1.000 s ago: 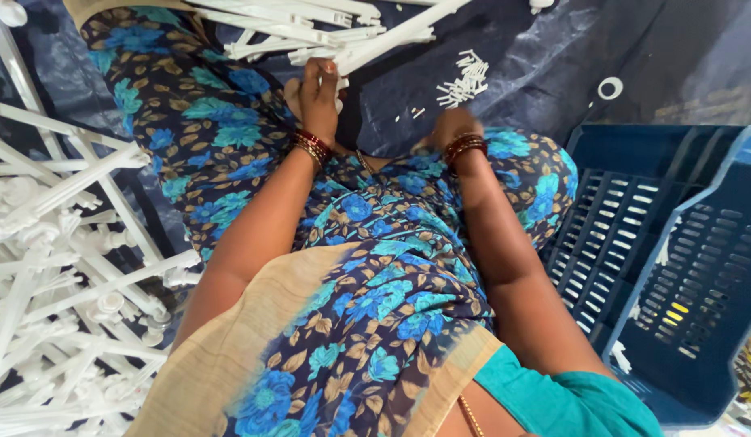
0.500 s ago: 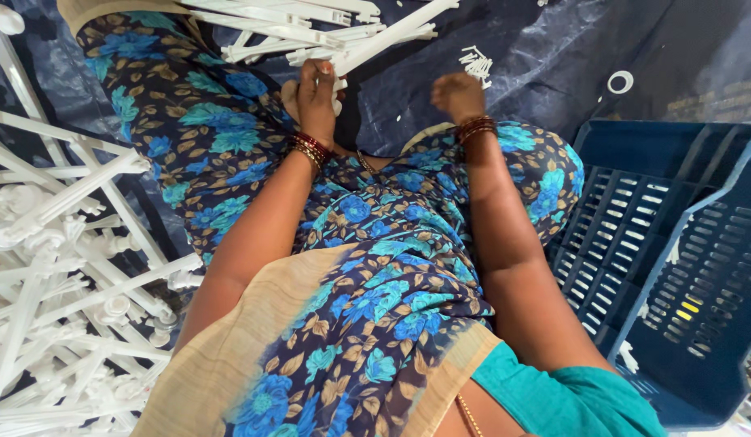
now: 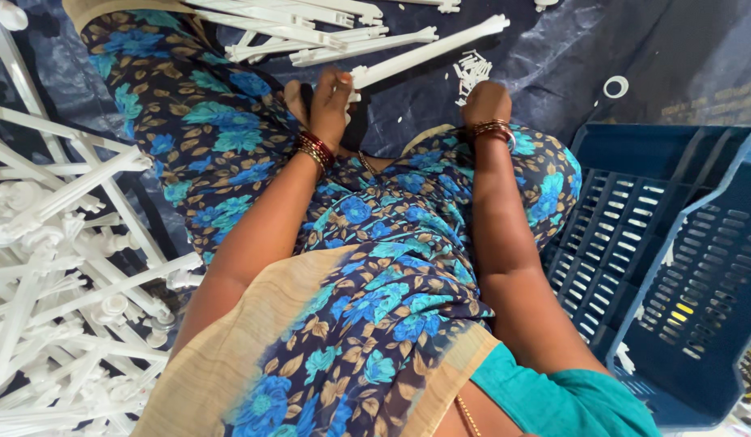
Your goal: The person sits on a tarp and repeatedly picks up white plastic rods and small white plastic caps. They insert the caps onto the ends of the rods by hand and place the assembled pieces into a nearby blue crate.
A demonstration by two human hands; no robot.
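- White rod (image 3: 428,50) lies slanted on the dark sheet (image 3: 553,48), with its near end at the left hand (image 3: 331,97).
- That hand is closed on the rod's near end, fingers curled over it.
- A dark thing sits under the same hand, maybe a tool, but it is too hidden to tell.
- Red and gold bangles (image 3: 315,150) ring the left wrist.
- The right hand (image 3: 484,101) is curled into a loose fist on the sheet, just past the knee.
- I cannot tell if it holds anything, because only its back shows.
- More bangles (image 3: 492,128) ring the right wrist.
- Small white bits (image 3: 472,69) lie in a little heap just beside the right hand, between it and the rod.
- More white rods (image 3: 310,24) lie in a pile at the top, past the left hand.
- A white ring (image 3: 615,86) lies alone on the sheet, well apart from both hands.
- A blue crate (image 3: 634,243) with slots in its sides stands to the right, near the right arm.
- A second blue crate (image 3: 715,267) sits tilted in front of the first one.
- A big pile of white frames (image 3: 60,275) with round knobs fills the left side, near the left arm.
- The person wears a dark cloth (image 3: 367,267) with blue flowers and a tan edge, and it covers both legs.
- A teal sleeve (image 3: 561,396) shows at the bottom right.
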